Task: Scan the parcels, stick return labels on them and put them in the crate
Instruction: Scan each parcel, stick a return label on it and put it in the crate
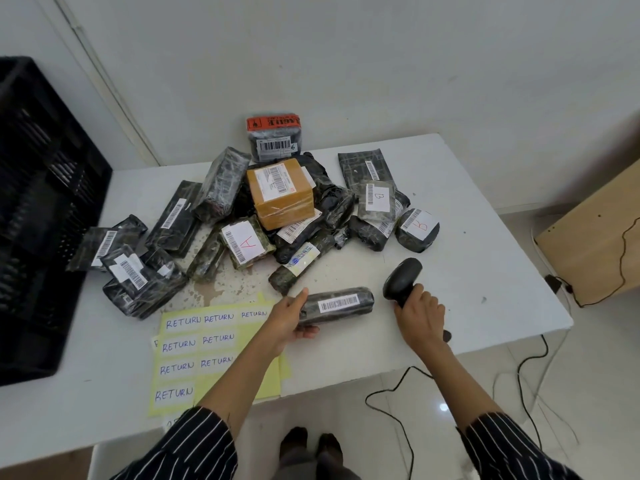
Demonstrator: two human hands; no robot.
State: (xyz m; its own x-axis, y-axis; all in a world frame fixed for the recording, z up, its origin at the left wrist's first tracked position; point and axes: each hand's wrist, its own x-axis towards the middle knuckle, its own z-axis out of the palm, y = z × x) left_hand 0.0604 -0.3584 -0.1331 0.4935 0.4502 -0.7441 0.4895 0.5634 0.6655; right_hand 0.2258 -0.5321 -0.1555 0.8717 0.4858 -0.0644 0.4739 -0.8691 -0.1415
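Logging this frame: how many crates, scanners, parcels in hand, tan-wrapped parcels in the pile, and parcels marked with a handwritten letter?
Crate: 1
Scanner: 1
Held parcel: 1
Tan parcel: 1
Lettered parcels: 3
Total: 7

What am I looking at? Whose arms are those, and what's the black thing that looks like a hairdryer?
There is just one picture. The camera sits on a person's head, so you look down at that person's own two arms. There is no machine here, only hands.

The left hand holds one end of a dark wrapped parcel, with its barcode sticker facing up. The right hand grips the black thing, a barcode scanner, close beside that parcel.

On the white table lies a pile of parcels with a brown box on top. In front are yellow sheets of RETURN labels. A black crate stands on the left.
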